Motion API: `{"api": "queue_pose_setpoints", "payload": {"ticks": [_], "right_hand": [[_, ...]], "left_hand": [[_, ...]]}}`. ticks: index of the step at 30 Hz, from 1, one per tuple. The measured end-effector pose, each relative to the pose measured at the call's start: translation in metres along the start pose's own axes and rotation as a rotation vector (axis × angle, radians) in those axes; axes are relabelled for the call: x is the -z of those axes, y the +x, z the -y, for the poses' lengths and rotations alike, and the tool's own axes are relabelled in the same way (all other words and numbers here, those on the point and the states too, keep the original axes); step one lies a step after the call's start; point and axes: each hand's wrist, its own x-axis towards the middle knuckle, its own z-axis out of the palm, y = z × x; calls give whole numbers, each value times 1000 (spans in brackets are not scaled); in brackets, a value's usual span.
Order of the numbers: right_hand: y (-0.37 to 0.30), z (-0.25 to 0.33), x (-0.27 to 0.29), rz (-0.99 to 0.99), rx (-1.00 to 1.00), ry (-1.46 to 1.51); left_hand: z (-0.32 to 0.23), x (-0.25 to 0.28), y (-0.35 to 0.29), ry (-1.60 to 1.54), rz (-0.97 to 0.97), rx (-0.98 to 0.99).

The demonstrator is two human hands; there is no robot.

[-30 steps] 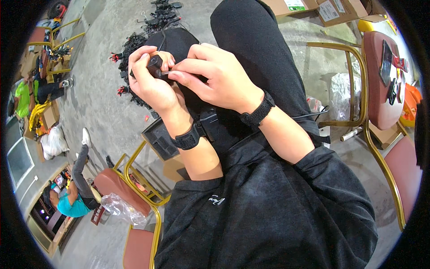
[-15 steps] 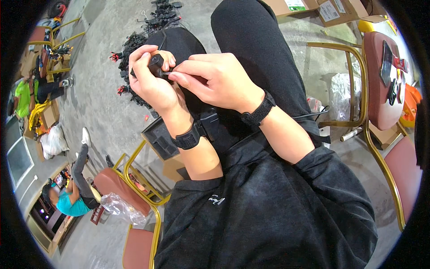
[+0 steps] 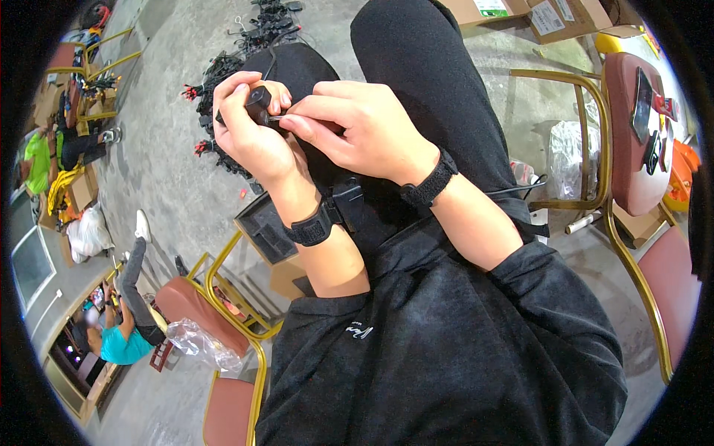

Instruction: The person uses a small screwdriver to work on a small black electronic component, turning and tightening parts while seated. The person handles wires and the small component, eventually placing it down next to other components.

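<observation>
My left hand [image 3: 256,137] is closed round a small black block-shaped device [image 3: 259,97], held above my left thigh. A dark cable rises from near it. My right hand [image 3: 361,126] pinches a thin metal shaft [image 3: 276,118] between thumb and forefinger, its tip against the device's side. The rest of that slim piece is hidden inside my right fingers, so its kind cannot be told. Both wrists wear black straps. A black box-like unit [image 3: 347,198] sits at my waist, close to my left wrist.
Bundles of black cables [image 3: 216,78] lie on the floor beyond my left knee. An open dark case [image 3: 266,230] is beside my left forearm. At right, a red-brown chair [image 3: 632,163] bears a phone and small items. Two people [image 3: 126,342] [image 3: 37,163] are at far left.
My hands stay almost in place, the right shifting up slightly, and the device tilts a little. At left, the person in turquoise has raised both arms.
</observation>
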Motion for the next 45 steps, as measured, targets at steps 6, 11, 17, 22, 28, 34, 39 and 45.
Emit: {"api": "queue_pose_setpoints", "payload": {"ticks": [6,11,17,22,28,34,39,45], "right_hand": [[0,-1,0,-22,8,11],[0,1,-1,9,-21,36],[1,1,-1,18,-14,31],[0,0,-1,19,-11,27],[-1,1,-1,27,-19,29],[-1,1,-3,-1,-36,21],[-1,0,-1,39,-19,12],[-2,-1,-2,56,-25,-2]], "left_hand": [[-2,-1,-1,91,12,25],[-2,0,0,80,25,12],[-2,1,1,69,38,23],[-1,-1,0,11,10,4],[-1,-1,1,33,6,-8],[0,0,2,16,9,0],[-1,-1,2,10,2,20],[-1,1,2,2,5,14]]}}
